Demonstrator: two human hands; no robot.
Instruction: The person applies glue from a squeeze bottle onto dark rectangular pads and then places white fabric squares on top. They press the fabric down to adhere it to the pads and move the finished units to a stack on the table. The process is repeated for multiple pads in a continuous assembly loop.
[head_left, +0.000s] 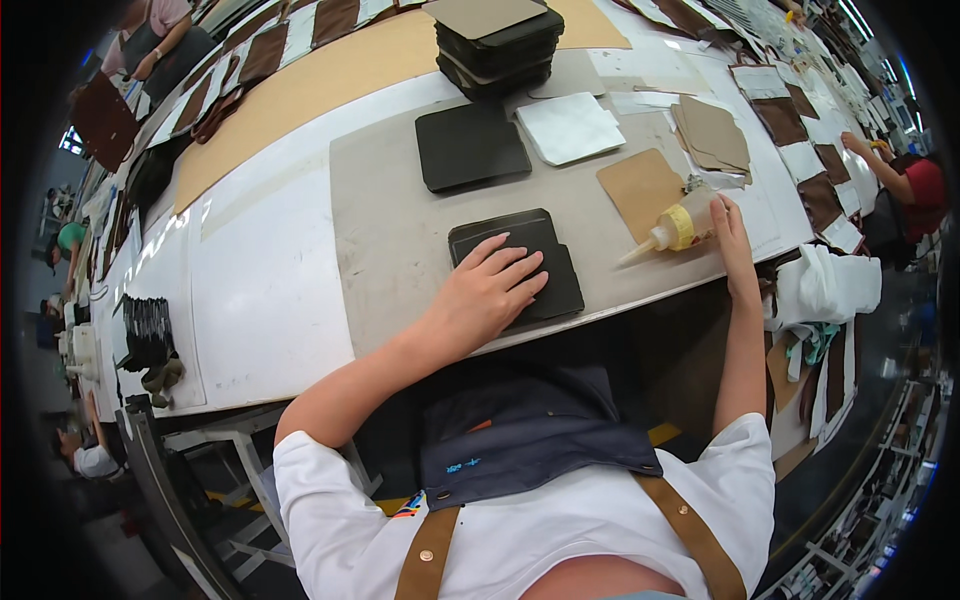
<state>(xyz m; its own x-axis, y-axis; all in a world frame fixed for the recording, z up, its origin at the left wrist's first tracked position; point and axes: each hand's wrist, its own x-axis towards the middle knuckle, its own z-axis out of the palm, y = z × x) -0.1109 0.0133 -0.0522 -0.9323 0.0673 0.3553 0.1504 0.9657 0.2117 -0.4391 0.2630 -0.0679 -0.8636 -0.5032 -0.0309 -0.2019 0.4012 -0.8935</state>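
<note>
My left hand (497, 285) lies with fingers spread on a black flat panel (562, 270) at the table's near edge. Its palm hides part of that panel, which seems to be two overlapping pieces. To the right, my right hand (732, 232) is wrapped round a glue bottle (682, 228) with a yellow band. The bottle is tilted on its side, its pale nozzle pointing left and low over the grey work mat (385, 230). Beyond the left hand sits another black panel (470, 147), and beside it a stack of white sheets (570, 128).
A tall stack of black panels (497, 55) stands at the back. Tan boards (712, 135) and a brown board (642, 190) lie behind the bottle. Black pieces (147, 330) stand at the left edge. White cloth (825, 285) hangs at right. Other people work along both sides.
</note>
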